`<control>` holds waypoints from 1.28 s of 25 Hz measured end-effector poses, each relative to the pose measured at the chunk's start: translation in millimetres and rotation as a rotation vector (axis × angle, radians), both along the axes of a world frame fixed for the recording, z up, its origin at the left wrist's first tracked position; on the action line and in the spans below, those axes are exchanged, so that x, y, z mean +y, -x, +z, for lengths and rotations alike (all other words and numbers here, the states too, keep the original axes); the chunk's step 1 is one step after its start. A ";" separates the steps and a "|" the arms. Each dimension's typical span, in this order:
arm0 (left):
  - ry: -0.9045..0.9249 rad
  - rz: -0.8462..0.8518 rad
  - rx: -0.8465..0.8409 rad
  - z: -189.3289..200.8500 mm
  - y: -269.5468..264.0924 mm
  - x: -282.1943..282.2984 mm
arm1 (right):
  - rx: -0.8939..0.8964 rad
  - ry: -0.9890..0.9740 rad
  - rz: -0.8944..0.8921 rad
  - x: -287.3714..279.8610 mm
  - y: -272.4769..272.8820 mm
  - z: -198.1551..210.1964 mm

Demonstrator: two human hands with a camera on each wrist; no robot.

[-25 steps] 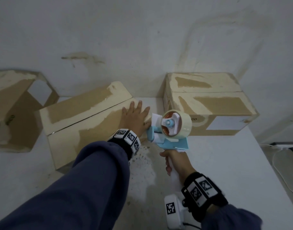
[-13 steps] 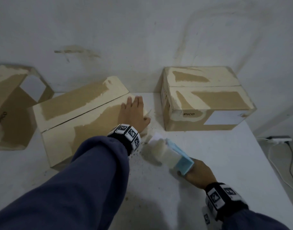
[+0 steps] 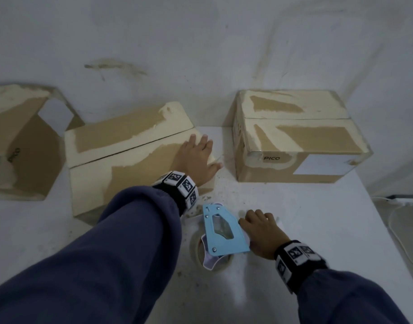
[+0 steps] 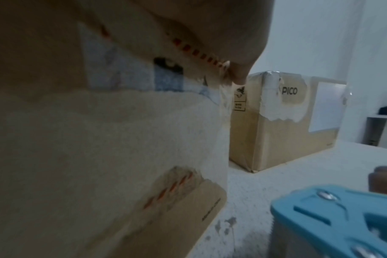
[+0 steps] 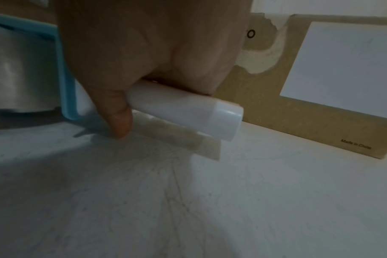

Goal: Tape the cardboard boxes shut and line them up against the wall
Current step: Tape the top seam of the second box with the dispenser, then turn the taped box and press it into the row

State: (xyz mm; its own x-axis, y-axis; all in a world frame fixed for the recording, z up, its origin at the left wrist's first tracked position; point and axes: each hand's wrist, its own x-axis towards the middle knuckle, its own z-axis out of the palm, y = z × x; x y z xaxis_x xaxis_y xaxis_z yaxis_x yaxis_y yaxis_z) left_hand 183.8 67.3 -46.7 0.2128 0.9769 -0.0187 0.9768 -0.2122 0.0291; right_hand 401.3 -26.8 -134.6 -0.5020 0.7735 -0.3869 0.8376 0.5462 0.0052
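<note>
Three worn cardboard boxes stand on the white table (image 3: pixel 317 230) by the wall. My left hand (image 3: pixel 196 157) lies flat, fingers straight, on the right end of the middle box (image 3: pixel 121 155), which sits at an angle with its top seam closed. The right box (image 3: pixel 301 141), marked PICO, is closed and stands square to the wall; the left wrist view shows it (image 4: pixel 287 122) past the middle box's end (image 4: pixel 99 139). My right hand (image 3: pixel 259 228) grips the white handle (image 5: pixel 188 111) of the blue tape dispenser (image 3: pixel 222 232), which lies on its side on the table.
A third box (image 3: pixel 20 141) sits tilted at the far left, against the wall (image 3: pixel 201 54). The table's right edge drops off near a white power strip and cable (image 3: pixel 406 202) on the floor. Crumbs of torn paper speckle the table between the boxes.
My right hand has brought the tape dispenser from upright at the middle box's end down onto the table, on its side. My left hand has stayed on the box.
</note>
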 end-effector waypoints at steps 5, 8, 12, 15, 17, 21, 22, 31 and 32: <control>-0.017 -0.129 -0.023 -2.5 0.9 -10.5 | 0.030 -0.035 -0.008 -0.6 0.8 -5.2; 0.021 -0.177 0.004 -3.7 8.1 -9.0 | -0.005 0.018 -0.036 2.3 2.3 -6.6; 0.015 -0.143 0.002 0.5 10.2 -10.3 | -0.088 -0.024 -0.090 -1.0 7.8 0.7; -0.020 -0.027 -0.050 6.8 20.0 -19.7 | -0.061 0.031 -0.156 -0.5 10.4 19.2; -0.043 0.053 -0.127 10.8 38.7 -30.3 | 0.075 0.001 -0.266 5.9 15.0 28.0; -0.190 0.144 -0.307 15.1 91.4 -56.3 | 0.652 -0.377 -0.359 31.4 50.9 63.7; -0.248 0.174 -0.363 14.8 106.6 -63.3 | 0.753 -0.480 -0.339 38.0 65.5 74.1; -0.091 0.514 -0.583 -21.6 197.3 -108.2 | 0.693 -0.286 -0.407 65.8 129.4 64.0; -0.091 0.521 -0.637 -23.3 199.6 -107.0 | 0.719 -0.277 -0.427 65.5 132.7 64.8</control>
State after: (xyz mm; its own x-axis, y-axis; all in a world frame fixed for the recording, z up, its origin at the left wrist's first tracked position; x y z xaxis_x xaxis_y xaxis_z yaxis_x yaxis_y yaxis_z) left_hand -15.8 -39.7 -70.1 -0.3244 0.9452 0.0367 0.7532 0.2347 0.6145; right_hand 268.6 38.7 -69.8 -0.1986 0.9699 0.1412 0.8212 0.2433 -0.5161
